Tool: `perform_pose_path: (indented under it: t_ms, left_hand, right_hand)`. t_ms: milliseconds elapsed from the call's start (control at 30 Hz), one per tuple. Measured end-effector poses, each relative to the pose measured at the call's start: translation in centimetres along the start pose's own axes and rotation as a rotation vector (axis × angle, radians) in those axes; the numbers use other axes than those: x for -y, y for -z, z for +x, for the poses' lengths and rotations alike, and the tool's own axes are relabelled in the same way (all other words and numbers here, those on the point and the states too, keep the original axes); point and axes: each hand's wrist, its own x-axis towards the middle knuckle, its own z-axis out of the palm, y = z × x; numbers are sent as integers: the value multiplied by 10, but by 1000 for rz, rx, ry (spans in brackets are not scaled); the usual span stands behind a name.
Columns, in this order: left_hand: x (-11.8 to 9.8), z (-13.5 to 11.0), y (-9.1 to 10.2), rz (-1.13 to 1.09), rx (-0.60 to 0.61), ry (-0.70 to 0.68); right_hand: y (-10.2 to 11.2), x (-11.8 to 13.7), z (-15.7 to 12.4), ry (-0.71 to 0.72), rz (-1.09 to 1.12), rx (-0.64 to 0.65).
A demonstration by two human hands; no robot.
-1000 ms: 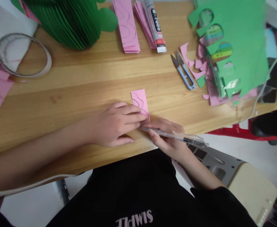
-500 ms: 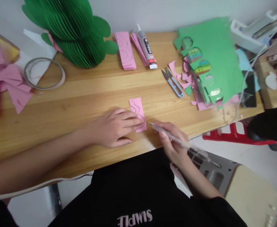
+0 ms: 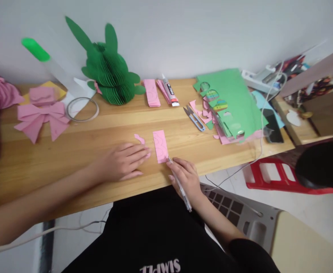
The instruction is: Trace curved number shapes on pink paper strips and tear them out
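A pink paper rectangle [image 3: 160, 147] with curved pen outlines lies on the wooden table. My right hand [image 3: 187, 178] grips a clear-barrelled pen [image 3: 180, 185], its tip at the paper's lower right edge. To the left of that sheet, my left hand [image 3: 128, 161] rests flat with fingers stretched out. Under those fingers is a curved pink paper cutout [image 3: 139, 138], partly hidden, with ends showing above and beside them.
Thread snips [image 3: 195, 119] and pink scraps lie right of centre beside green sheets [image 3: 229, 102]. Farther back are a glue tube [image 3: 170, 91], pink strips [image 3: 152, 93] and a green honeycomb-paper figure [image 3: 115, 76]. A tape roll [image 3: 97, 110] and pink bow [image 3: 43, 117] sit left.
My left hand has slid left off the pink rectangle, and the cutout now shows under its fingers. My right hand has brought the pen tip to the rectangle's edge. The view has tilted up.
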Motion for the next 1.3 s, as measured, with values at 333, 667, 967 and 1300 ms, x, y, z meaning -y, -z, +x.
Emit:
perform_pose_path:
  t_ms: [333, 667, 967, 1300]
  left_hand:
    - [-32, -19, 16, 96, -210, 414]
    - [-56, -28, 19, 108, -312, 646]
    - [-65, -33, 21, 149, -365, 626]
    - [-34, -24, 22, 70, -385, 549]
  right_hand:
    - [4, 3, -6, 96, -22, -77]
    - [0, -2, -47, 236, 84, -237]
    - [11, 1, -27, 104, 190, -376]
    - [45, -55, 143, -15, 16, -501]
